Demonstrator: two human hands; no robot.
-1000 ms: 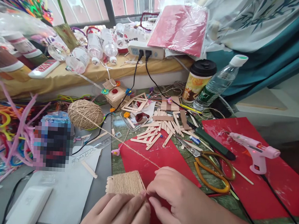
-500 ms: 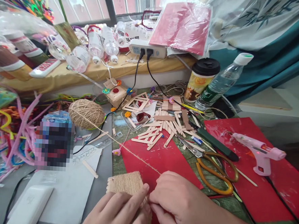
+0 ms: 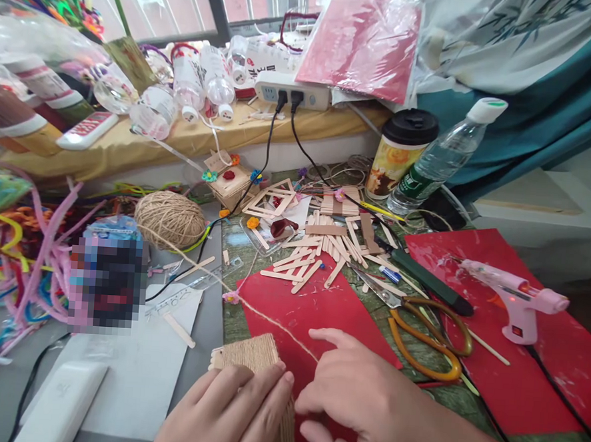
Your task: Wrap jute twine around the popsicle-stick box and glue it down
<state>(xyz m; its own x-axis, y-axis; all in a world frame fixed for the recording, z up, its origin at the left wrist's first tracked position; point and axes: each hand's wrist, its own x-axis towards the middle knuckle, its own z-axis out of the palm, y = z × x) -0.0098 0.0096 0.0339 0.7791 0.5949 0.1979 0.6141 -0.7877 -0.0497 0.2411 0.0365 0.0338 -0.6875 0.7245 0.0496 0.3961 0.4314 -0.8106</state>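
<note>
My left hand [image 3: 236, 411] lies flat, fingers [image 3: 265, 396] together and pressed down on the twine-wrapped block [image 3: 250, 355], pinning it against the red sheet [image 3: 300, 308] at the near edge of the surface [image 3: 209, 322]. My right hand [image 3: 364, 402] sits just beside it; thumb and fingertips seem to pinch the twine strand [image 3: 274, 323] right at the block's edge, though the grip itself is hidden under my knuckles, so I say that with some doubt. From there the strand runs away up-left, slack-free, to the ball of twine [image 3: 170, 219].

I judge this to be the winding step, with most of the block already covered. The next turn calls for keeping the strand taut, laying it snug against the last coil, and holding the block steady so the wraps don't slide.

Farther out lie loose craft sticks [image 3: 318, 252], scissors [image 3: 418, 335] with yellow handles and a pink glue gun [image 3: 516, 298] on a second red sheet [image 3: 557, 370]. The water bottle [image 3: 442, 156] has a green label and the lidded cup [image 3: 400, 154] a printed sleeve; I can read no writing on either.
</note>
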